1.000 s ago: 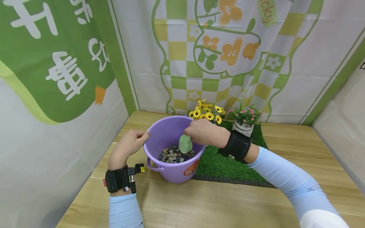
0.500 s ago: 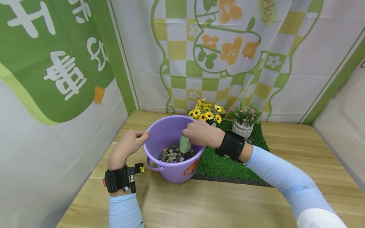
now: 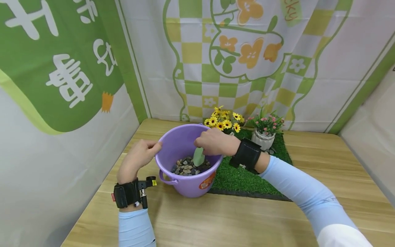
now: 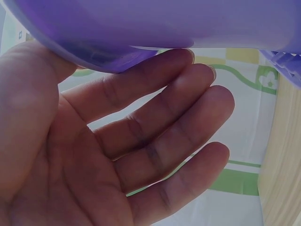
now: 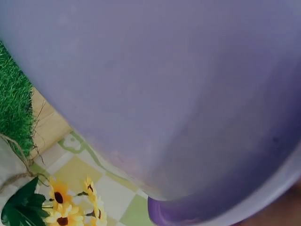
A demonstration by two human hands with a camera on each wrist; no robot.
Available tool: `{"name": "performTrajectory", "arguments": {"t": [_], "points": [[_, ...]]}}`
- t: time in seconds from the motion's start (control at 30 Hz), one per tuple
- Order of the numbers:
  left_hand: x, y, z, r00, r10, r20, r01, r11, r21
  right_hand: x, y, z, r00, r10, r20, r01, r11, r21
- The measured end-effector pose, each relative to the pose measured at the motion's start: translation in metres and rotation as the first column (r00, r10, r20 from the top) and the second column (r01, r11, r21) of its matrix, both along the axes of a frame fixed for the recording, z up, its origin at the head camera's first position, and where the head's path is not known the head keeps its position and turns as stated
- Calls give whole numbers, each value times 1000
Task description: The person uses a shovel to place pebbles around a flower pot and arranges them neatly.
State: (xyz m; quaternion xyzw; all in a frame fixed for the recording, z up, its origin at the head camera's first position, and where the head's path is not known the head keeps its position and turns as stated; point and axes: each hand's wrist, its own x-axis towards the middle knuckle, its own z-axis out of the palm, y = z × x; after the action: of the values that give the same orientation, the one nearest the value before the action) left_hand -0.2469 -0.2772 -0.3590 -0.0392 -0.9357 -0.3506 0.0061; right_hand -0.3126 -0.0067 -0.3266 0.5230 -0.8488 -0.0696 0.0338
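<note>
A purple bucket (image 3: 192, 187) stands tilted slightly toward me, with grey and tan pebbles (image 3: 187, 167) on its bottom. My left hand (image 3: 137, 157) pinches the bucket's left rim between thumb and fingers. In the left wrist view the fingers of that hand (image 4: 155, 122) spread along the outside of the purple wall. Over the bucket's right side, my right hand (image 3: 216, 142) grips a small pale green shovel (image 3: 199, 157). Its rounded blade points down at the pebbles, and the handle is hidden in the fist. Purple bucket wall (image 5: 164, 84) fills most of the right wrist view.
Right of the bucket lies a green artificial turf mat (image 3: 247, 181) on the wooden table (image 3: 216, 219). Yellow flowers (image 3: 226, 124) and a pot of pink flowers (image 3: 263, 140) stand at the back. A patterned cloth (image 3: 192, 68) hangs behind.
My right hand has shifted slightly left with the shovel, whose blade has turned and looks narrower. The left hand stays on the rim.
</note>
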Motion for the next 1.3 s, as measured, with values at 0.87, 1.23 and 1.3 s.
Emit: {"name": "performTrajectory", "arguments": {"t": [0.87, 1.23, 1.3], "points": [[-3, 7, 0, 1000, -5, -21, 5, 1000, -16, -5, -7, -15, 936, -106, 337, 53, 985, 163], [1, 4, -1, 1000, 19, -23, -20, 1000, -12, -5, -12, -17, 934, -90, 347, 31, 985, 171], [1, 5, -1, 999, 21, -27, -21, 1000, -11, -6, -12, -17, 932, -83, 352, 24, 985, 169]]}}
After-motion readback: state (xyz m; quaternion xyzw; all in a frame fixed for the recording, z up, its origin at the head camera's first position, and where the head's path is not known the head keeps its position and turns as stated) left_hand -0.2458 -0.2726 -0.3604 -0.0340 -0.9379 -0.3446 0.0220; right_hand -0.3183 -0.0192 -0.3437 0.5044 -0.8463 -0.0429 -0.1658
